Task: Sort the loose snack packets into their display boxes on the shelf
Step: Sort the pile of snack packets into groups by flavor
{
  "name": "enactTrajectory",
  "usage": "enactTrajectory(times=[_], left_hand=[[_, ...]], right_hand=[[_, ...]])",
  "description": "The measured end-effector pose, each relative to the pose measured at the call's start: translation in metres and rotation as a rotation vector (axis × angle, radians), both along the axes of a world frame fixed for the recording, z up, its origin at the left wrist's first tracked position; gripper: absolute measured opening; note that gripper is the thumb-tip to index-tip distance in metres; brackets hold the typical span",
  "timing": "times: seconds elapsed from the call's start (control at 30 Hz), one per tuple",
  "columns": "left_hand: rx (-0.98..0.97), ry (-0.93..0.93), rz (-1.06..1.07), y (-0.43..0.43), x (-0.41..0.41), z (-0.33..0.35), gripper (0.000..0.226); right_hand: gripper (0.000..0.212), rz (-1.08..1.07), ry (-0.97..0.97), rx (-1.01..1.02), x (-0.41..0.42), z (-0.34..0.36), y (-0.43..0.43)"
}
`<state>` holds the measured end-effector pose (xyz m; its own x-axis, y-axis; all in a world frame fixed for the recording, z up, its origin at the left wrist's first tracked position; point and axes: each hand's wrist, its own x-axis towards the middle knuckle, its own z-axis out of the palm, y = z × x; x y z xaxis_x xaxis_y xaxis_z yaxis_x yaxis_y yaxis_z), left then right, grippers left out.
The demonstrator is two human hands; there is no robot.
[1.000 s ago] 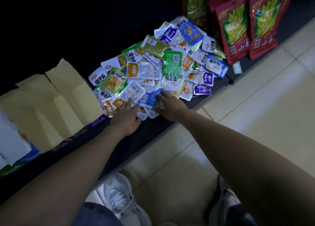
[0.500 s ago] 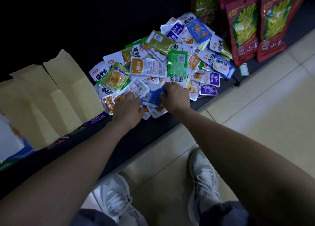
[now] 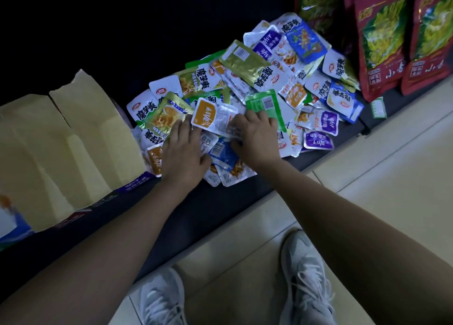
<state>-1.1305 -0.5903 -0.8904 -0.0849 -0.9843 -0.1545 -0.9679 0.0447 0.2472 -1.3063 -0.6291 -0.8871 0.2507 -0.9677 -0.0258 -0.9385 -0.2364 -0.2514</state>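
Snack packets (image 3: 247, 67) partly hidden beneath left hand (image 3: 182, 153), right hand (image 3: 257, 138)

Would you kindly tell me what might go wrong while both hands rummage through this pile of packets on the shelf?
The front packets lie close to the shelf edge; a sweep of the left hand or right hand might push them onto the floor. The light is dim and many packets look alike, so some may be missorted.

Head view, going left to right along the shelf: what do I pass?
Open cardboard box flaps → left hand → right hand → small purple packet → tall red bags.
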Motion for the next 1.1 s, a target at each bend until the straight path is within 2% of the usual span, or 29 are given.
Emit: enactTrajectory(times=[0.17, 0.27, 0.33, 0.43, 0.53, 0.67, 0.8, 0.87, 0.97, 1.03, 1.1], left_hand=[[-0.097, 0.125, 0.088, 0.012, -0.002, 0.003, 0.058], [-0.164, 0.154, 0.108, 0.02, -0.001, 0.011, 0.065], [-0.083, 0.157, 0.048, 0.02, 0.001, 0.013, 0.071], [0.092, 0.12, 0.0, 0.023, 0.002, 0.011, 0.063], [0.085, 0.11, -0.005, 0.025, 0.003, 0.014, 0.052], [0.082, 0.103, -0.009, 0.027, 0.007, 0.016, 0.039], [0.114, 0.119, -0.002, 0.031, 0.009, 0.015, 0.041], [0.119, 0.096, 0.009, 0.031, 0.008, 0.014, 0.04], [0.037, 0.096, 0.036, 0.03, 0.001, 0.015, 0.043], [-0.007, 0.14, -0.042, 0.027, -0.006, 0.015, 0.054], [0.056, 0.11, -0.186, 0.025, -0.013, 0.012, 0.062]], right_hand=[[0.037, -0.031, -0.095, -0.034, -0.005, -0.004, 0.011], [0.052, 0.056, -0.096, 0.06, -0.016, -0.003, 0.017], [0.056, 0.125, -0.052, 0.091, -0.022, 0.001, 0.021], [0.056, 0.158, -0.09, 0.148, -0.03, 0.009, 0.026], [0.072, 0.14, -0.143, 0.2, -0.037, 0.011, 0.031], [0.08, 0.22, 0.033, 0.258, -0.039, 0.009, 0.036], [0.098, 0.052, 0.016, 0.262, -0.04, 0.001, 0.043], [0.101, -0.107, -0.086, 0.245, -0.042, -0.004, 0.046], [0.091, -0.271, -0.271, 0.247, -0.05, 0.004, 0.041], [0.085, -0.197, -0.336, 0.273, -0.054, 0.009, 0.037], [0.087, -0.061, -0.323, 0.266, -0.052, 0.008, 0.037]])
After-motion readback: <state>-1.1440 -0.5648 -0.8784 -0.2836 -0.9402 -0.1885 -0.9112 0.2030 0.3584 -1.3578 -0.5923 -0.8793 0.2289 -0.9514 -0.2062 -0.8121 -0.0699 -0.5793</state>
